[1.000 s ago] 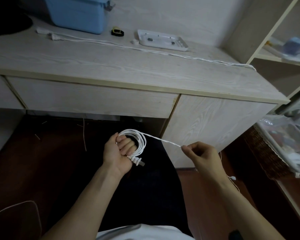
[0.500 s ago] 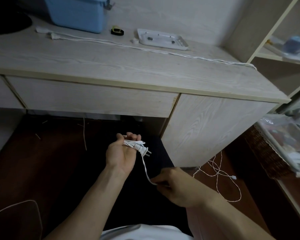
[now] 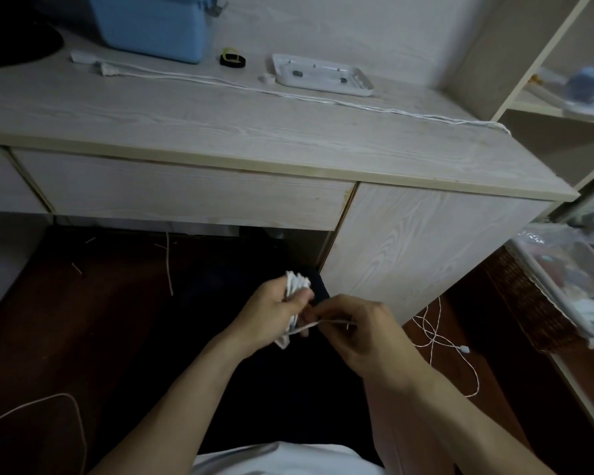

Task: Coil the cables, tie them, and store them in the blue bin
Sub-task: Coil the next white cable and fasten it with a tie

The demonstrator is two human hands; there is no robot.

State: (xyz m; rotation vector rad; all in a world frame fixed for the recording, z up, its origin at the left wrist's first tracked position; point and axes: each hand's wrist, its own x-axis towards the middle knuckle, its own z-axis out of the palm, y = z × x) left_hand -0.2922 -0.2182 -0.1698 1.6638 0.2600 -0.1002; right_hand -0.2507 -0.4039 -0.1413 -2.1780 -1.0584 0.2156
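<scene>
Two hands were seen below the front edge of the worktop (image 3: 220,125), close together over a dark lap. The left hand (image 3: 271,311) was closed around one coiled white cable (image 3: 297,281), the bundle being flattened so that its long axis ran roughly up and down in the view, one looped end showing above the fingers and the other below the palm. The right hand (image 3: 364,332) was pinched on the free strand (image 3: 323,324) of that cable, which was stretched nearly level from the bundle toward the right. The remaining slack (image 3: 432,332) was trailed in loose loops on the dark floor (image 3: 83,320) beside the cabinet, ending in a small white connector (image 3: 464,349).

A second white cable (image 3: 323,101) was laid out uncoiled on the worktop, its long axis running from a plug (image 3: 105,68) at far left to the right edge, where it dropped over. One blue bin (image 3: 151,25) was stood at the back left of the worktop. One white tray (image 3: 323,77), one black-and-yellow band (image 3: 232,59) and one small white cap (image 3: 266,78) were also counted there. A third thin cable (image 3: 48,402) was curved on the floor at lower left.
</scene>
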